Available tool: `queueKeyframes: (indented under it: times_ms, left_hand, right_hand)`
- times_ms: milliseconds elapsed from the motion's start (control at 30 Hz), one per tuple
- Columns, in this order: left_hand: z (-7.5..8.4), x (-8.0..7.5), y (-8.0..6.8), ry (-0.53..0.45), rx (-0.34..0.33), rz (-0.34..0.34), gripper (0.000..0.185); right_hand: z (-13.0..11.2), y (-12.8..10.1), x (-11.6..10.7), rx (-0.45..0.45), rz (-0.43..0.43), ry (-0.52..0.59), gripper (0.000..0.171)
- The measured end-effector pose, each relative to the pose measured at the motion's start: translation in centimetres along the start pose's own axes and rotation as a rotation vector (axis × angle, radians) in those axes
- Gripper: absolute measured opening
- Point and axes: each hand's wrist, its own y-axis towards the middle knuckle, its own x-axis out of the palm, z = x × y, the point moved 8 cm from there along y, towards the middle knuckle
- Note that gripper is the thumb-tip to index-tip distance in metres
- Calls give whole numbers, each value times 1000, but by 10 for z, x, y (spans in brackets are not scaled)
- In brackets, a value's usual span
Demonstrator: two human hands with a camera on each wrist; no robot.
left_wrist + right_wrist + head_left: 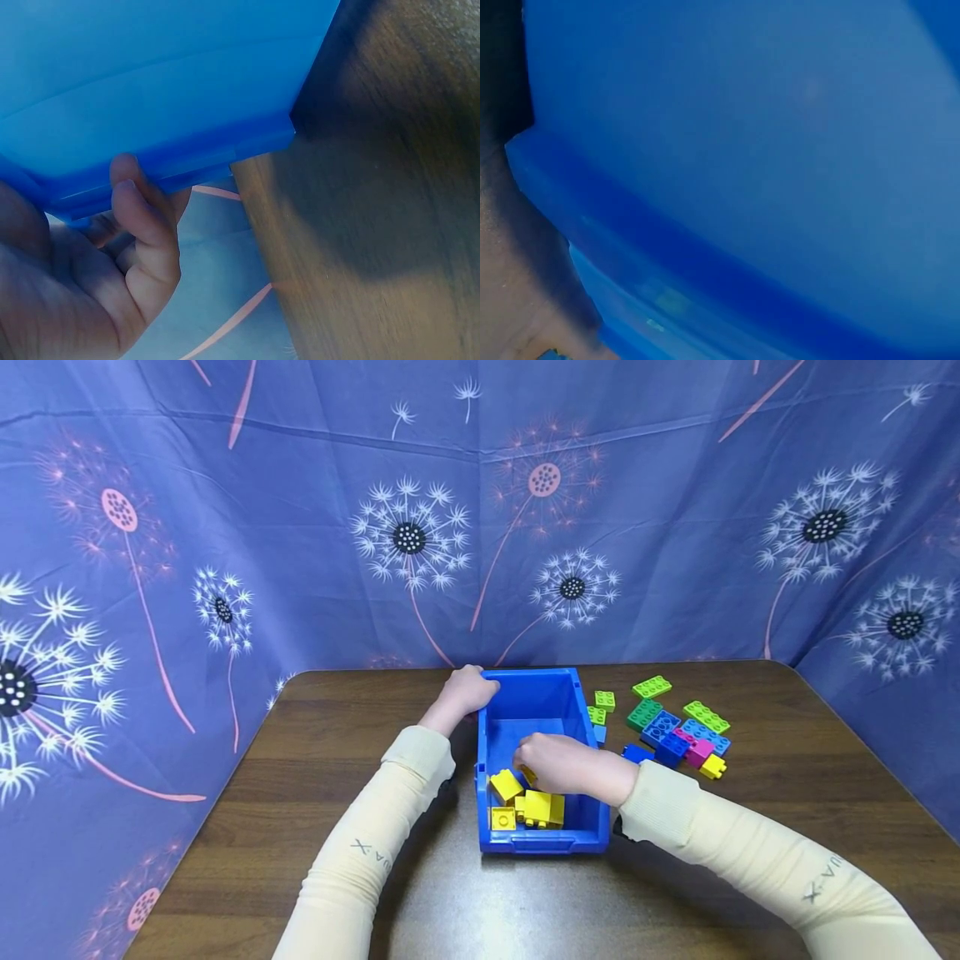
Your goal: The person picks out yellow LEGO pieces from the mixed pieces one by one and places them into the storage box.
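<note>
My left hand (467,691) grips the rim of a blue plastic bin (543,842) at its far left corner. In the left wrist view, the curled fingers (142,217) hook over the bin's edge. My right hand (566,767) reaches over the right wall into the bin, fingers curled down around a yellow toy brick (529,775), mostly hidden by the hand. Below and left of it, several yellow bricks (537,807) lie in the front part of the bin. Only the bin's blue wall (727,150) fills the right wrist view; the right hand is hidden there.
Right of the bin, loose bricks lie on the wooden table (337,735): light green bricks (707,717), a dark green brick (644,714), blue bricks (671,749), a pink brick (699,752) and a yellow brick (713,767). A blue dandelion-print cloth (315,485) hangs behind.
</note>
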Motion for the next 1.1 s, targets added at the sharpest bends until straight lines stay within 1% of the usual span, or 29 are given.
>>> queueKeyframes:
  times_ms: [100, 300, 400, 700, 867, 1100]
  left_hand:
    - [0, 0, 1, 5, -3, -5, 30]
    - [-1, 0, 1, 6, -4, -9, 39]
    - [0, 0, 1, 4, -2, -10, 38]
    - [0, -1, 0, 2, -12, -14, 33]
    - [0, -1, 0, -1, -16, -15, 30]
    - [-1, 0, 0, -3, -18, -11, 27]
  right_hand:
    - [2, 2, 2, 12, -21, 19, 31]
    - [6, 5, 5, 51, -54, 35, 33]
    - [7, 6, 7, 65, -71, 36, 34]
    - [7, 6, 9, 49, -77, 26, 34]
    - [5, 3, 4, 47, -69, 34, 31]
    - [-1, -4, -11, 35, -40, 25, 30]
